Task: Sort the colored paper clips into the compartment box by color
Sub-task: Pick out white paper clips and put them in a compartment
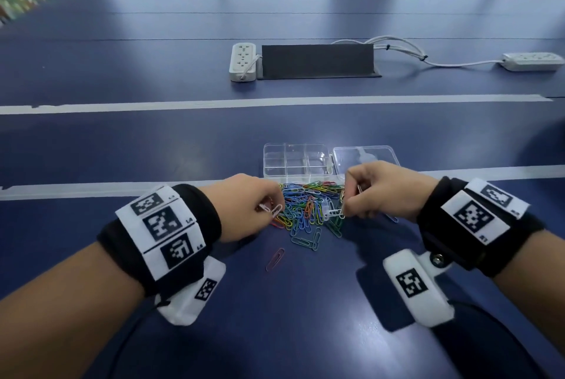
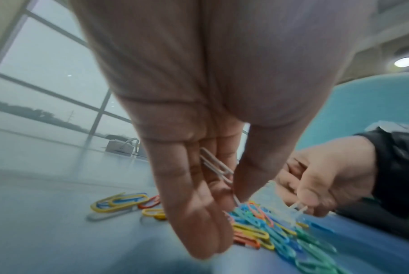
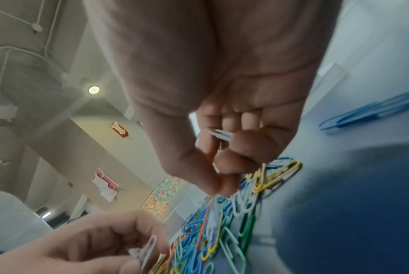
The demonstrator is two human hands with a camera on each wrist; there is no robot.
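Observation:
A heap of coloured paper clips lies on the blue table just in front of a clear compartment box, whose lid lies open to its right. My left hand is at the heap's left edge and pinches white clips, seen between thumb and fingers as white clips. My right hand is at the heap's right edge and pinches white clips, with more white clips tucked in its curled fingers. The box compartments look empty.
A single pink clip lies alone nearer to me, and a blue clip lies right of the right hand. Far back stand two white power strips, a dark cable hatch and chairs.

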